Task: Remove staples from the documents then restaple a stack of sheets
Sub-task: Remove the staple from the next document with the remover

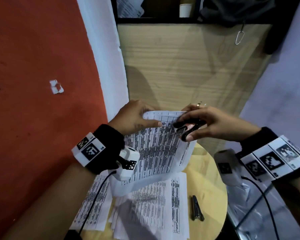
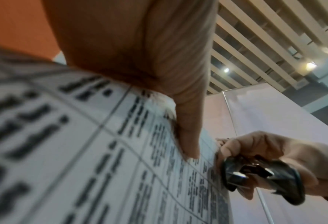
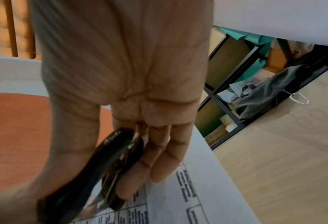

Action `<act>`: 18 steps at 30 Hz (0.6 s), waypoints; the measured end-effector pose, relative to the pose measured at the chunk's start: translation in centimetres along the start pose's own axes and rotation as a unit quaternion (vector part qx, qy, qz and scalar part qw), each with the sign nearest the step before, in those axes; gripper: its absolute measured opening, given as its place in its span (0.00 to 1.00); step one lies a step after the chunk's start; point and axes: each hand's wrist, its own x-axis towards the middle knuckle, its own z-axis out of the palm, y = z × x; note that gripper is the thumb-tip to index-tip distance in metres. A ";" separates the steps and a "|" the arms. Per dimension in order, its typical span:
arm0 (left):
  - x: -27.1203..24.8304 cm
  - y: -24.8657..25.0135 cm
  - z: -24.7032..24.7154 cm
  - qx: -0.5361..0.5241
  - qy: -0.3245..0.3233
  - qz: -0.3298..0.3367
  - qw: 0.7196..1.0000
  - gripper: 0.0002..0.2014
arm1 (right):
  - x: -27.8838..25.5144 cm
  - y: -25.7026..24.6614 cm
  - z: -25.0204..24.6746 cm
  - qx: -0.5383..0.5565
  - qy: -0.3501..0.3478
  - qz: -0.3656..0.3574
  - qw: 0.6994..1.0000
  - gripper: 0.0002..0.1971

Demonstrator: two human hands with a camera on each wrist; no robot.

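The sheet point(image 1: 156, 144) is thin matt paper printed in black, slightly curled. The staple remover point(image 1: 187, 128) against its top edge is glossy black plastic with shiny metal inside. The table point(image 1: 210, 179) below the sheet is smooth pale wood; the stapler point(image 1: 197, 208) on it is dull grey metal. Behind stands matt grained wood panelling point(image 1: 189, 66).

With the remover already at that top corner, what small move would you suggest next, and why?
Probably squeeze the staple remover closed and pull gently. The right hand holds it at the top corner of the lifted document, while the left hand braces the sheet with its thumb. The staple itself is not visible.
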 end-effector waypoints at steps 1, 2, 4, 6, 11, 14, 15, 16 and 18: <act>-0.1 0.0 0.0 -0.013 -0.001 0.005 1.000 0.16 | -0.1 0.0 0.0 0.006 0.000 -0.001 1.000 0.23; -0.2 0.1 0.0 -0.020 -0.002 0.010 1.000 0.17 | -0.2 0.1 0.0 0.012 0.002 -0.005 1.000 0.26; -0.4 0.0 0.2 -0.023 0.003 0.014 1.000 0.17 | -0.2 0.5 0.3 0.012 0.012 -0.018 1.000 0.32; -0.5 0.0 0.2 -0.026 0.006 0.009 1.000 0.15 | -0.3 0.9 0.8 -0.002 0.032 -0.035 0.999 0.34; -0.8 0.4 -0.1 -0.029 0.007 0.004 1.000 0.11 | -0.3 1.3 1.7 -0.017 0.076 -0.046 0.996 0.33; -0.8 0.7 -0.3 -0.015 0.025 0.004 1.000 0.14 | -0.5 1.0 2.1 -0.022 0.130 -0.047 0.990 0.29; -0.8 0.8 -0.3 -0.024 0.022 0.000 0.999 0.09 | -0.5 0.7 2.3 -0.034 0.166 -0.050 0.984 0.28; -0.8 1.0 -0.5 -0.034 0.017 -0.002 0.999 0.04 | -0.6 0.2 2.5 -0.052 0.201 -0.057 0.977 0.26; -0.9 1.3 -0.7 -0.046 0.014 0.000 0.999 0.07 | -0.5 -0.9 3.1 -0.128 0.253 -0.088 0.955 0.24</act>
